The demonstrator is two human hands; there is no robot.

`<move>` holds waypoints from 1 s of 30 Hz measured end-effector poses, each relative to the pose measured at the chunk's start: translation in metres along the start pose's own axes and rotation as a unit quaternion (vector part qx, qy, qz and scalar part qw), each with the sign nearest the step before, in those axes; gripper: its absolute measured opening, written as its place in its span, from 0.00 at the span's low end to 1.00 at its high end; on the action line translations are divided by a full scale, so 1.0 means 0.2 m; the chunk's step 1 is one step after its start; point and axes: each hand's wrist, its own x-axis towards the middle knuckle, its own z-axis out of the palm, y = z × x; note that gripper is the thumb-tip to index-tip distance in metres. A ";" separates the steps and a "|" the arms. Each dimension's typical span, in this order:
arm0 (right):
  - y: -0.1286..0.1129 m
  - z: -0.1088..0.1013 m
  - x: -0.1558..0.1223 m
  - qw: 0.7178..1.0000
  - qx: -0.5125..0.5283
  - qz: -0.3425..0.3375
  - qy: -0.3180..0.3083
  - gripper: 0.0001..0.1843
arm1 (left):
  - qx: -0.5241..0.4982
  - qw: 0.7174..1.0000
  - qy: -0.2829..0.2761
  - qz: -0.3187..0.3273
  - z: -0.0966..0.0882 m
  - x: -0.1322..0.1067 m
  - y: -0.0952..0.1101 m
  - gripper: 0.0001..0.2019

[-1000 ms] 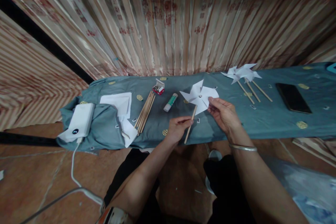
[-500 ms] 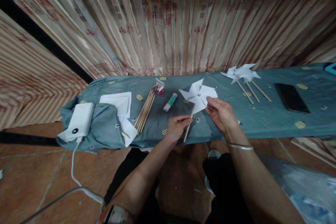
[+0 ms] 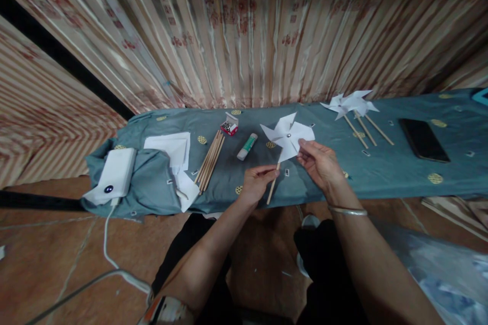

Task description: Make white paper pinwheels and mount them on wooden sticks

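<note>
A white paper pinwheel with a shiny metal pin at its centre is held over the middle of the cloth. My left hand pinches its wooden stick between thumb and fingers, just below the blades. My right hand is closed on the edge of the right-hand blade. Left of the pinwheel lies a glue stick with a green label. Beyond it stands an open small red and white box of pins, next to a bundle of wooden sticks.
Finished pinwheels lie at the back right, near a dark phone. At the left are white paper sheets and a white power bank with a cable. A pleated curtain hangs behind the cloth-covered table.
The pinwheel's blades have turned very slightly over the stick. Both hands keep their grips in nearly the same place; the whole view has shifted a little.
</note>
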 end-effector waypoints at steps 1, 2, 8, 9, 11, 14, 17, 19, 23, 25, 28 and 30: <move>0.01 0.00 0.00 1.000 -0.002 -0.002 -0.004 0.20 | 0.002 1.000 -0.001 0.002 0.00 0.00 0.00 0.10; 0.01 0.00 0.00 1.000 -0.004 -0.003 -0.009 0.20 | 0.002 1.000 -0.001 0.004 0.00 0.00 0.00 0.11; 0.04 0.01 0.00 1.000 -0.020 0.003 -0.012 0.20 | 0.002 1.000 0.000 0.007 0.00 0.00 0.01 0.12; 0.04 0.02 0.00 1.000 -0.022 0.006 -0.009 0.20 | 0.001 1.000 0.001 0.007 0.00 0.00 0.01 0.12; 0.05 0.02 0.00 1.000 -0.025 0.009 -0.006 0.19 | 0.002 1.000 0.006 0.004 0.00 0.00 0.01 0.12; 0.06 0.04 -0.01 0.999 -0.033 0.011 -0.010 0.17 | 0.007 1.000 0.014 -0.001 -0.01 0.00 0.01 0.11; 0.07 0.05 -0.02 0.999 -0.035 0.016 -0.015 0.16 | 0.005 1.000 0.012 0.000 -0.01 0.00 0.01 0.11; 0.07 0.06 -0.03 0.999 -0.031 0.021 -0.018 0.16 | 0.003 1.000 0.010 0.000 -0.01 0.00 0.01 0.11; 0.07 0.07 -0.04 0.998 -0.036 0.034 -0.027 0.18 | 0.000 1.000 0.009 0.005 -0.01 0.00 0.01 0.09; 0.08 0.07 -0.04 0.998 -0.048 0.038 -0.031 0.20 | -0.006 1.000 0.005 0.007 -0.01 0.00 0.02 0.09; 0.09 0.06 -0.04 0.995 -0.079 0.043 -0.037 0.22 | -0.007 1.000 0.010 0.007 -0.01 0.00 0.03 0.10; 0.09 0.06 -0.04 0.992 -0.105 0.050 -0.046 0.23 | -0.002 1.000 0.021 0.009 -0.01 0.00 0.04 0.10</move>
